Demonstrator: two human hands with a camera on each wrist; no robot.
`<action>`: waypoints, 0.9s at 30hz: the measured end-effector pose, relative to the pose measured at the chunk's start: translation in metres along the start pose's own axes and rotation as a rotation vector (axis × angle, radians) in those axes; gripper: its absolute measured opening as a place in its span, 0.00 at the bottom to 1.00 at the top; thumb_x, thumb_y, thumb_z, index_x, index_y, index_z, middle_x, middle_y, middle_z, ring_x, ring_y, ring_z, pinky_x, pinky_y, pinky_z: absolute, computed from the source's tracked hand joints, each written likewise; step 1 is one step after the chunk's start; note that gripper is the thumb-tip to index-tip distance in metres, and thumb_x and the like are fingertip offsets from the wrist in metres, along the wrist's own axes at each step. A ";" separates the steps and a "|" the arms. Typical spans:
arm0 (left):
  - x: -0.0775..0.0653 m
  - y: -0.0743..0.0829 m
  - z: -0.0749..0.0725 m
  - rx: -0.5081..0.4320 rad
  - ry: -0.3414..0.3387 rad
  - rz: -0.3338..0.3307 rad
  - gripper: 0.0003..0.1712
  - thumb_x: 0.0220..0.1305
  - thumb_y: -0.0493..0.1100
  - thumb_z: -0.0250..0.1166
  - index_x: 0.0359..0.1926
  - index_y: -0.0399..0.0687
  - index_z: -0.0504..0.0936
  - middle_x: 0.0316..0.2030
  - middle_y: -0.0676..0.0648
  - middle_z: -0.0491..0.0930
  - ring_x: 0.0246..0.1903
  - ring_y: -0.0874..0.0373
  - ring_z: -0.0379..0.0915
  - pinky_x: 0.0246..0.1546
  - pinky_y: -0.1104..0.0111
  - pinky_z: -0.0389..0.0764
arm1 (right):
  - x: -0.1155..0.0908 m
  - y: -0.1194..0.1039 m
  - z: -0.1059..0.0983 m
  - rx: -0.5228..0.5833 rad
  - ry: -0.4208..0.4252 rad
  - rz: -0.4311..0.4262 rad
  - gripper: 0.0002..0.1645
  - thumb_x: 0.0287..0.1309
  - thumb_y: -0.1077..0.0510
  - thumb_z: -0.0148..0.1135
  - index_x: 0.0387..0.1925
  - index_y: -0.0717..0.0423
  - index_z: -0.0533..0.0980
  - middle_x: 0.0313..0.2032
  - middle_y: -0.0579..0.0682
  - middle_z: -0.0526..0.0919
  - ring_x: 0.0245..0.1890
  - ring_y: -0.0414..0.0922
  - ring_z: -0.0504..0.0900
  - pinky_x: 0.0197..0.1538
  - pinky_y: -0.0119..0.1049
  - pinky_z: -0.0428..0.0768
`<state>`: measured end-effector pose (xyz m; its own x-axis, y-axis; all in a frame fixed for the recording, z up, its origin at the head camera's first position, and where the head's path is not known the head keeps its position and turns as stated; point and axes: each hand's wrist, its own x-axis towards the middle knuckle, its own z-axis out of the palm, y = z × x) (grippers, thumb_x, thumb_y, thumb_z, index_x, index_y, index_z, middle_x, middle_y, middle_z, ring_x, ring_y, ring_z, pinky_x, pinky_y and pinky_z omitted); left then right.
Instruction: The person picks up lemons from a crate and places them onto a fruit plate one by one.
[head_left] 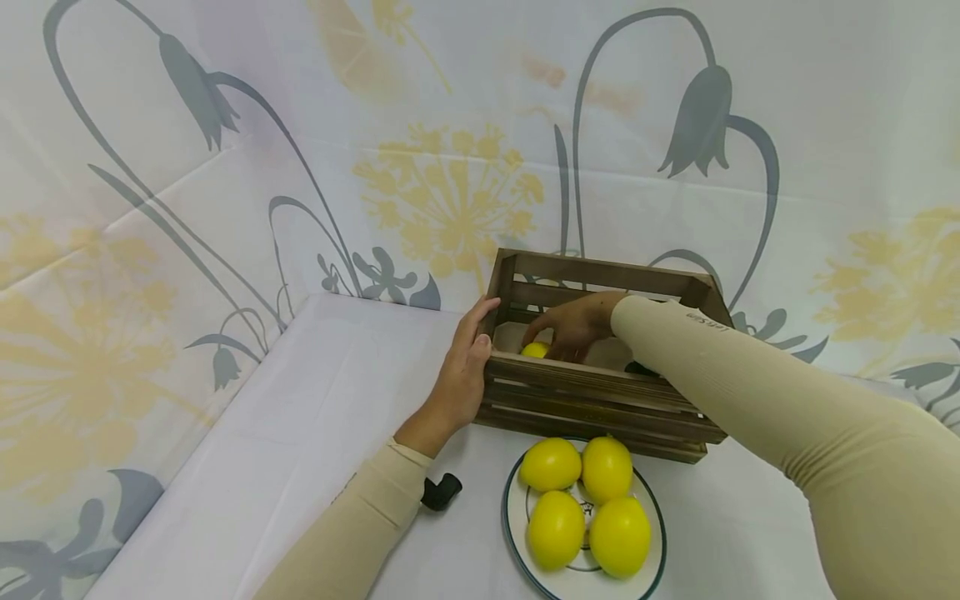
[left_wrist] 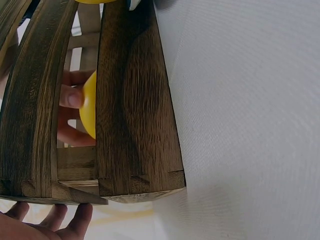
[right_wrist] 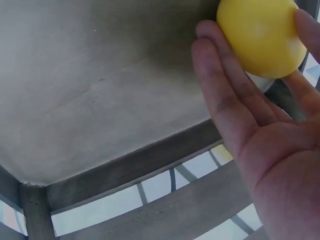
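Observation:
Inside a dark wooden slatted crate [head_left: 592, 402], my right hand [head_left: 577, 325] holds a yellow lemon [right_wrist: 262, 37], with fingers on one side and the thumb on the other. In the head view only part of this lemon shows, just above the crate's front rail. The left wrist view shows it through a gap between the slats, with fingers around it. My left hand [head_left: 461, 371] presses its fingertips against the crate's left end from outside. Close in front of the crate, several lemons [head_left: 555, 531] lie on a white plate [head_left: 517, 537] with a dark rim.
A white cloth [head_left: 315, 433] covers the table. Behind and to the left hangs a curtain [head_left: 465, 100] printed with grey and yellow flowers, close behind the crate. A small black piece [head_left: 442, 492] shows beside my left forearm.

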<state>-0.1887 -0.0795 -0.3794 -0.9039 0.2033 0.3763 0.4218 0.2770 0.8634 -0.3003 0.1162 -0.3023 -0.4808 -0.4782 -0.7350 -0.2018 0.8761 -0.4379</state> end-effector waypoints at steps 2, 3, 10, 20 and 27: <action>0.000 0.000 0.000 -0.008 -0.001 0.006 0.32 0.74 0.52 0.34 0.77 0.58 0.53 0.79 0.44 0.44 0.77 0.49 0.44 0.74 0.44 0.53 | 0.000 0.001 -0.001 -0.007 0.002 -0.005 0.31 0.71 0.59 0.57 0.73 0.42 0.64 0.77 0.59 0.51 0.60 0.53 0.79 0.58 0.42 0.82; 0.000 0.000 0.000 -0.010 -0.001 0.009 0.33 0.74 0.53 0.34 0.77 0.58 0.53 0.79 0.44 0.44 0.77 0.49 0.44 0.74 0.44 0.53 | 0.000 0.002 -0.001 -0.015 0.005 -0.010 0.32 0.71 0.58 0.57 0.73 0.42 0.64 0.76 0.59 0.53 0.59 0.53 0.79 0.57 0.41 0.82; 0.000 0.000 0.001 -0.009 -0.001 0.003 0.32 0.74 0.53 0.34 0.77 0.59 0.53 0.79 0.44 0.43 0.77 0.48 0.45 0.74 0.44 0.54 | -0.002 0.005 -0.005 -0.028 0.035 -0.052 0.37 0.68 0.55 0.62 0.75 0.45 0.61 0.75 0.63 0.58 0.57 0.53 0.82 0.54 0.40 0.84; -0.001 0.000 0.000 -0.004 -0.002 -0.004 0.32 0.75 0.53 0.33 0.77 0.58 0.53 0.79 0.44 0.43 0.78 0.49 0.43 0.75 0.44 0.52 | -0.020 0.002 -0.011 -0.059 0.106 -0.123 0.37 0.70 0.57 0.59 0.75 0.53 0.58 0.65 0.63 0.70 0.48 0.49 0.85 0.56 0.43 0.83; -0.001 0.001 -0.001 -0.013 -0.005 0.010 0.31 0.75 0.50 0.33 0.77 0.56 0.53 0.79 0.46 0.44 0.78 0.50 0.42 0.75 0.46 0.52 | -0.039 0.005 -0.019 0.004 0.176 -0.157 0.37 0.68 0.57 0.61 0.75 0.53 0.60 0.62 0.61 0.72 0.52 0.51 0.82 0.58 0.46 0.82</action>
<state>-0.1877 -0.0799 -0.3788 -0.8992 0.2104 0.3836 0.4299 0.2625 0.8639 -0.2986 0.1403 -0.2659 -0.5849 -0.5901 -0.5565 -0.2826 0.7913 -0.5421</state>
